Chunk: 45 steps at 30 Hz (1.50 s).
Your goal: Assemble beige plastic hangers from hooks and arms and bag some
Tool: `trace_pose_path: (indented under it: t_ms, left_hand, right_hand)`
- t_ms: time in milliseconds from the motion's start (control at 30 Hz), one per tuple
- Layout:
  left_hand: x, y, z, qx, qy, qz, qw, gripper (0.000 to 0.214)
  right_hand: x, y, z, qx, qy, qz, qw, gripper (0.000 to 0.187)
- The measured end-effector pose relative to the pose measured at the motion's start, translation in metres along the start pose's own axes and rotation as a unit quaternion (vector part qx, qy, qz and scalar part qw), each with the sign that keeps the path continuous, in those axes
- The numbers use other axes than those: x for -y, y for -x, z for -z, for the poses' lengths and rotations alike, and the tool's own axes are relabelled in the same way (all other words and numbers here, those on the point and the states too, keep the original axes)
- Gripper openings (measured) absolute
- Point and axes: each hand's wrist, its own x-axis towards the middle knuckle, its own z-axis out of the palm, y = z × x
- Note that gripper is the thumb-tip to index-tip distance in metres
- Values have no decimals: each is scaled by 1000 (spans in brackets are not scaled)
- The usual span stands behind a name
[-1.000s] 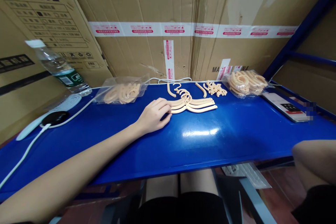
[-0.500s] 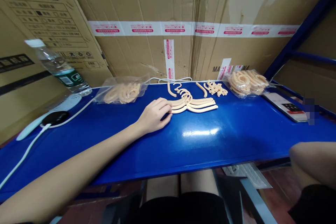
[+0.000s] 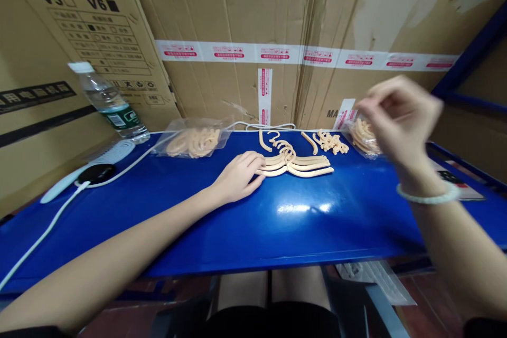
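Note:
Several beige plastic hangers (image 3: 311, 169) lie stacked side by side on the blue table, their hooks pointing to the back. At their left ends rests my left hand (image 3: 240, 173), fingers loosely stretched and touching the ends, thumb apart. My right hand (image 3: 406, 121), with a pale bead bracelet on its wrist, is raised at the right and blurred. Its fingers are curled together; whether anything is in them I cannot make out. Behind the stack lie a loose curved piece (image 3: 264, 141), a hook (image 3: 273, 136), another curved piece (image 3: 309, 142) and a pile of small beige parts (image 3: 333, 142).
A clear bag of beige parts (image 3: 194, 140) lies at the left, another bag (image 3: 364, 134) is partly behind my right hand. A water bottle (image 3: 114, 105), a comb (image 3: 114, 153), a black puck with a cable (image 3: 95, 174) and a phone (image 3: 463, 185) are around. Cardboard (image 3: 222, 21) stands behind.
My right hand has come up into view at the right, covering part of the bag and phone. My left hand stays at the hangers. The view has shifted slightly.

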Motion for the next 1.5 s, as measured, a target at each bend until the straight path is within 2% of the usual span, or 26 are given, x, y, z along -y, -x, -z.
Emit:
trace_pose_path:
  t_ms: [67,100,167,200,267,333,400,567,767,1033,1167,1267,1367,1500]
  left_hand:
    - [1,1,-3,25,4,22,999,33]
    - [1,2,-4,41,1,36,999,39]
    - [1,3,-6,75,-11,64,995,48]
    - [1,4,-7,90,-18,76,993,51]
    - [2,5,-8,119,-32,92,988,54]
    - [3,5,-9,143,-36,104,984,56]
    - [5,7,-11,154,-32,110,981,56]
    - [9,10,-14,144,-32,114,982,53]
    - [15,9,-15,137,-36,122,982,52]
    - [15,6,-10,150,-15,139,979,53]
    - [17,2,-4,105,2,151,983,53]
    - [24,-1,3,52,18,143,988,51]
    - [29,-4,11,1,23,115,993,48]
    - [31,-8,18,-22,26,94,995,41]
  right_hand:
    - [-19,12,-15,83,28,2,996,25]
    - [-29,19,-22,162,51,-3,986,28]
    - [-45,33,-33,301,87,-18,949,31]
    - [-49,38,-36,350,102,-22,931,32]
    - [-54,44,-40,401,128,-25,907,40]
    - [-55,47,-40,417,157,-26,895,57]
    - [-56,48,-41,423,178,-35,888,63]
    - [-65,50,-43,445,153,-51,881,55]
    - [-67,53,-50,419,162,-71,891,54]
    - [-61,56,-51,406,208,-85,886,54]
    - [-59,54,-47,372,215,-84,899,53]
    - [-60,54,-47,301,211,-91,925,42]
    - [-63,54,-49,238,193,-126,943,27]
    - [-67,49,-55,222,178,-146,948,17]
